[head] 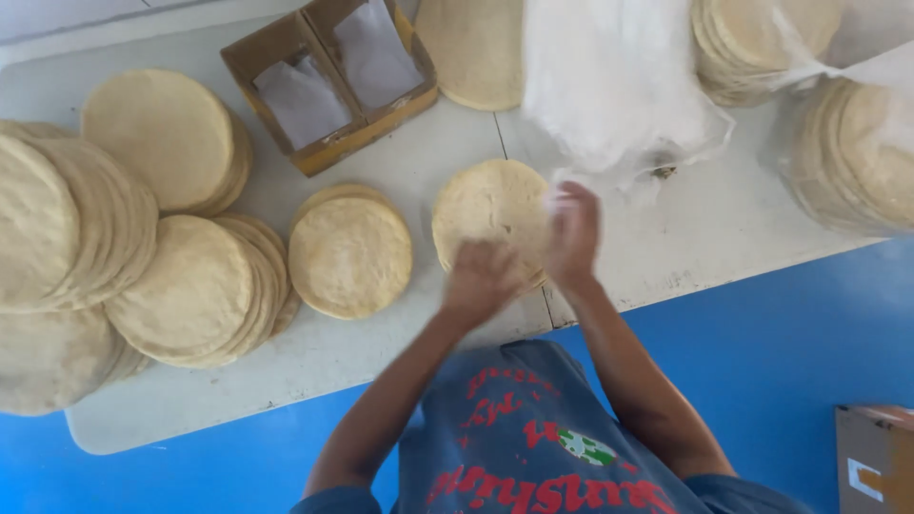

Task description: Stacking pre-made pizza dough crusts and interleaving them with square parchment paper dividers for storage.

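A small stack of round pale flatbreads [486, 211] lies on the white table [409, 162], right in front of me. My left hand [481, 279] is blurred, with curled fingers over the stack's near edge; its grip is unclear. My right hand [572, 233] is at the stack's right side. Its fingertips meet the lower edge of a clear plastic bag [609, 86], which hangs crumpled just beyond the stack.
Several more flatbread stacks sit on the table: one in the middle [350, 255], large ones on the left [190, 290], bagged ones at the far right [857, 152]. An open cardboard box [328, 81] holds folded bags. Blue floor [790, 343] lies below the table edge, with a carton [874, 457] at bottom right.
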